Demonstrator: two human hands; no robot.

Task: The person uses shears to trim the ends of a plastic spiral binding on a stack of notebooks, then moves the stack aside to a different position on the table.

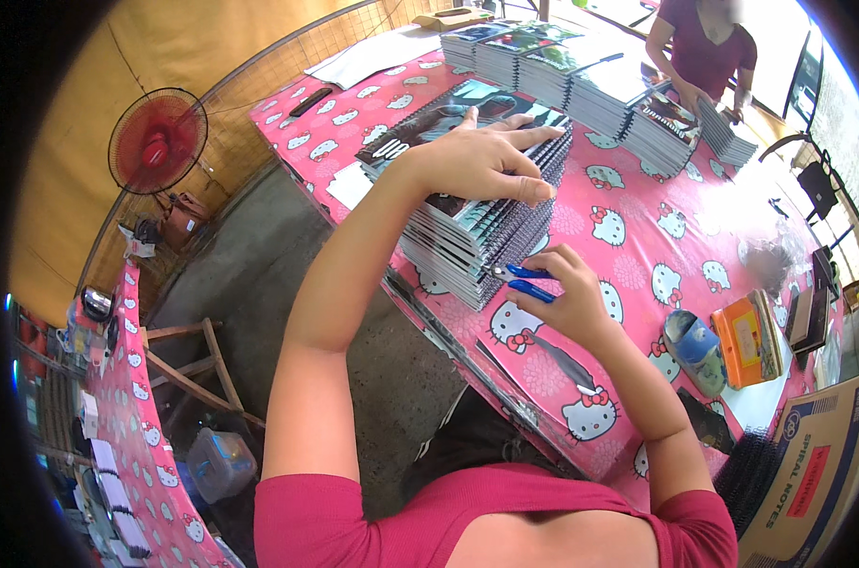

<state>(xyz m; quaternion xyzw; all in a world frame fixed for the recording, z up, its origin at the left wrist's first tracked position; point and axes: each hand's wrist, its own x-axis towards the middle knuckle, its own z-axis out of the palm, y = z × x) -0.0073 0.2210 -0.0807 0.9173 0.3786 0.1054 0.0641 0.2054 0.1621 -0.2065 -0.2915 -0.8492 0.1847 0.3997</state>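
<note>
A tall stack of spiral notebooks [443,248] stands before me on a pink patterned tablecloth, its coil edges facing right. My left hand [481,163] lies with fingers spread on the dark picture cover of the top notebook [453,104]. In my right hand [573,295] is a pair of small pliers or cutters with blue handles [531,285]. Their metal jaws touch or nearly touch the coil ends at the stack's lower near corner. The handles are spread slightly apart between thumb and fingers.
More notebook stacks [543,71] line the far side, where a co-worker [708,57] handles notebooks. At right are a blue container [694,350], an orange box [746,341], black coils [746,469] and a cardboard carton [813,473]. A red fan [158,142] and wooden stool [212,364] stand left.
</note>
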